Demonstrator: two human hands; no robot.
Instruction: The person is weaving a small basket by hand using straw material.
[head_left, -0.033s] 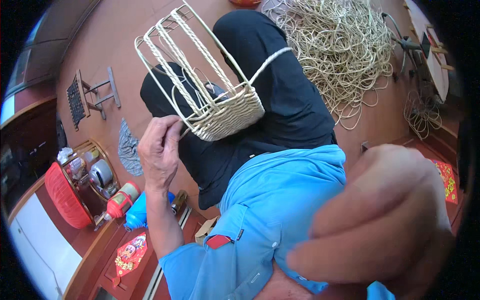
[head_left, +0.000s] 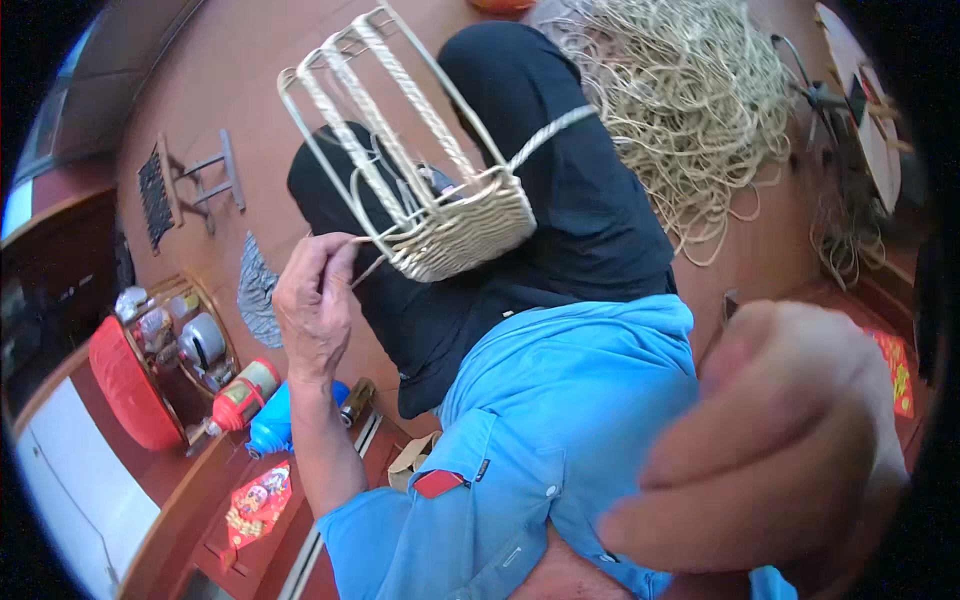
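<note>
My left hand (head_left: 318, 275) pinches a thin pale strand at the lower left of the woven basket frame (head_left: 460, 225). The basket rests over my black-trousered legs, its tightly woven end toward me and long rope-wrapped rods reaching away. A twisted cord (head_left: 550, 130) runs from its right corner across my leg. Close to the camera at the lower right, my right hand (head_left: 750, 450) is blurred, its fingers curled together; whatever they hold is hidden.
A tangled heap of pale cord (head_left: 680, 130) lies right of my legs. Leftward are a small stool (head_left: 160, 190), striped cloth (head_left: 258, 290), red basin (head_left: 130, 380) with pots beside it, and two flasks (head_left: 235, 400). A light board on a metal stand (head_left: 860, 120) stands far right.
My right hand has shifted slightly right. My left hand has moved slightly left, still at the strand, and the view of the basket has shifted a little to the right.
</note>
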